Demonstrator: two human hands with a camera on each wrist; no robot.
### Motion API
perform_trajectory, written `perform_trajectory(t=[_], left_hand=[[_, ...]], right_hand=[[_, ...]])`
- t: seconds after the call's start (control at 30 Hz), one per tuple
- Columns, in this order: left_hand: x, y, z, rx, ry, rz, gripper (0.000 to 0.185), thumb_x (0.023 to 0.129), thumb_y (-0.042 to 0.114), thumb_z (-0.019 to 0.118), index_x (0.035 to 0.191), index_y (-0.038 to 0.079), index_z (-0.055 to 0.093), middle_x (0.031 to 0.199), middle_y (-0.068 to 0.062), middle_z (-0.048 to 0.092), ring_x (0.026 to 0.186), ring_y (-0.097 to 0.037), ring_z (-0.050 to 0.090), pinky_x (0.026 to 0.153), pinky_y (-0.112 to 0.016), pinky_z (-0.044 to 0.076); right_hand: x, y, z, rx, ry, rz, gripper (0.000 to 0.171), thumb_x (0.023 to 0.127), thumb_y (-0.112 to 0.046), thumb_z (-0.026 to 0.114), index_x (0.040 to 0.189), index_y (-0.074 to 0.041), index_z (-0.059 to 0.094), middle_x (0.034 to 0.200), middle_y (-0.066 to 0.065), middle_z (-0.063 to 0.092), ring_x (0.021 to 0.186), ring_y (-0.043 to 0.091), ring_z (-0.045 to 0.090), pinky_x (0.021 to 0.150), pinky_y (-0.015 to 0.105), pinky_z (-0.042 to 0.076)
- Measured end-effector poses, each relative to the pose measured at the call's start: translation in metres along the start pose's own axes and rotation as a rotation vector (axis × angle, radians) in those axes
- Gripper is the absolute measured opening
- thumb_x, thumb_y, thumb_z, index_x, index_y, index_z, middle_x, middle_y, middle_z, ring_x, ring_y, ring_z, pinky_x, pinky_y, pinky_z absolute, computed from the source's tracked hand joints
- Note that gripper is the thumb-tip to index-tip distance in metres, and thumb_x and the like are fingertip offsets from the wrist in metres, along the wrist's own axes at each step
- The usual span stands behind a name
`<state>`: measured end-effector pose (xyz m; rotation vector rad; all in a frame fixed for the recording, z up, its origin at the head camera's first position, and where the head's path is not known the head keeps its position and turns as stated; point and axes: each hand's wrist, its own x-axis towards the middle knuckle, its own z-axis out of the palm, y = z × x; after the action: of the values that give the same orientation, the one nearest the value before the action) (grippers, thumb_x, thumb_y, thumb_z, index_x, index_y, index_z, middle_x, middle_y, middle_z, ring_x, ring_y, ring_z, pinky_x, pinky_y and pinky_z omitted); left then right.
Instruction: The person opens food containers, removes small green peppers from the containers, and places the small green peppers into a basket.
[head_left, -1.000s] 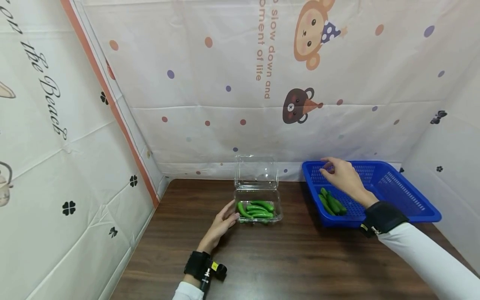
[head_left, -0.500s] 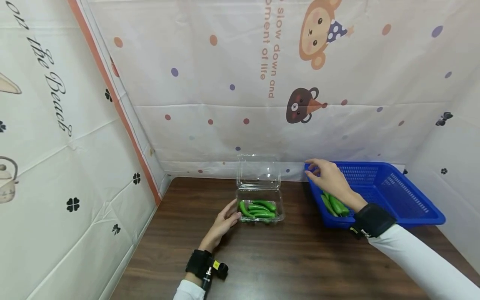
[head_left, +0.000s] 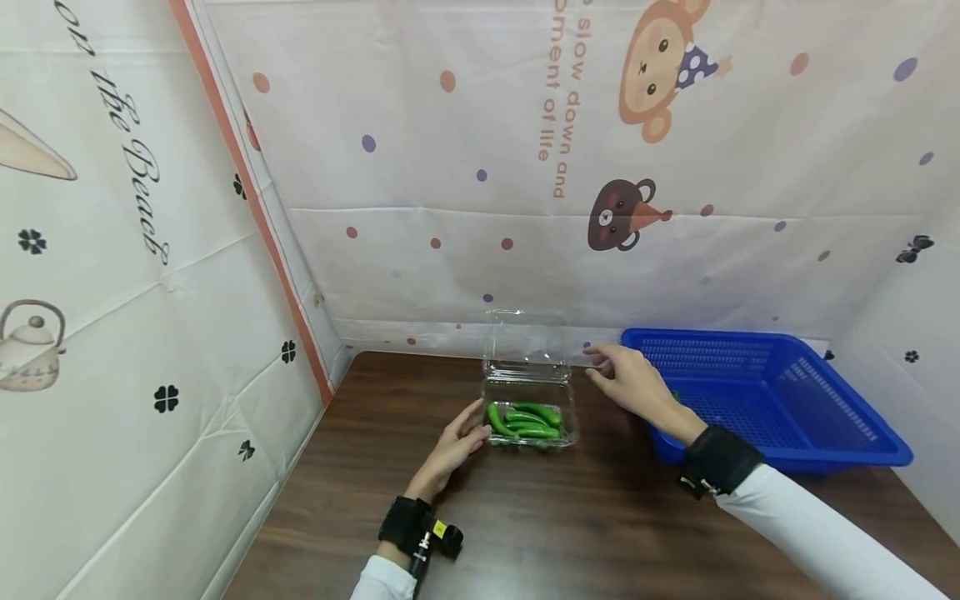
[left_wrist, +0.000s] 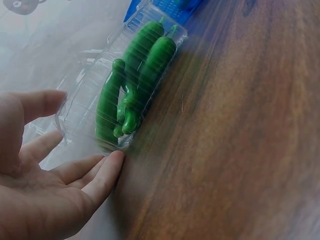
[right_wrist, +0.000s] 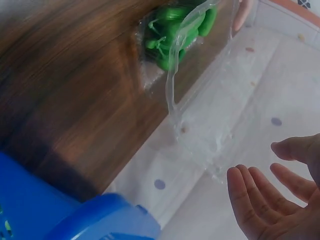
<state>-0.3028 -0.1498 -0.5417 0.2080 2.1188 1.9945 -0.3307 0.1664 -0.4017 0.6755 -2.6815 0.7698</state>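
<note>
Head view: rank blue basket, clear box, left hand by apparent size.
1. Blue basket, clearly largest.
2. Clear box, counting its raised lid.
3. Left hand, smallest, though close to the box's tray alone.

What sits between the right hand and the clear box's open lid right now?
Nothing visible. The right hand hovers open just right of the upright lid of the clear box, with only bare gap between them in the right wrist view. The left hand touches the box's left end.
</note>
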Motion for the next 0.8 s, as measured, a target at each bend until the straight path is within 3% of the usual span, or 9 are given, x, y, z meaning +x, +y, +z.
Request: perform_trajectory(t=[0.27, 0.47, 0.8], left_hand=[[0.001, 0.001, -0.001, -0.009, -0.006, -0.009, 0.065, 0.106, 0.031, 0.058, 0.163, 0.024, 0.029, 0.165, -0.023, 0.031, 0.144, -0.039, 0.046, 0.12, -0.051, 0.043], [0.002, 0.002, -0.002, -0.013, -0.012, -0.012, 0.064, 0.106, 0.028, 0.058, 0.163, 0.023, 0.029, 0.165, -0.023, 0.032, 0.144, -0.038, 0.047, 0.12, -0.051, 0.042], [0.003, 0.002, -0.002, -0.02, -0.009, -0.012, 0.064, 0.106, 0.028, 0.058, 0.163, 0.025, 0.03, 0.164, -0.023, 0.032, 0.143, -0.038, 0.048, 0.12, -0.051, 0.042]], right_hand=[[0.001, -0.004, 0.011, -0.02, -0.051, -0.007, 0.036, 0.096, -0.009, 0.07, 0.132, -0.003, 0.066, 0.101, 0.013, 0.074, 0.084, 0.022, 0.072, 0.068, 0.038, 0.061], [0.005, -0.006, 0.025, 0.027, -0.056, -0.044, 0.034, 0.093, -0.003, 0.071, 0.126, 0.004, 0.067, 0.099, 0.019, 0.074, 0.083, 0.026, 0.073, 0.069, 0.038, 0.063], [0.016, -0.011, 0.057, 0.027, -0.185, -0.022, 0.034, 0.094, -0.006, 0.07, 0.126, 0.004, 0.066, 0.105, 0.021, 0.072, 0.084, 0.024, 0.072, 0.069, 0.037, 0.063]])
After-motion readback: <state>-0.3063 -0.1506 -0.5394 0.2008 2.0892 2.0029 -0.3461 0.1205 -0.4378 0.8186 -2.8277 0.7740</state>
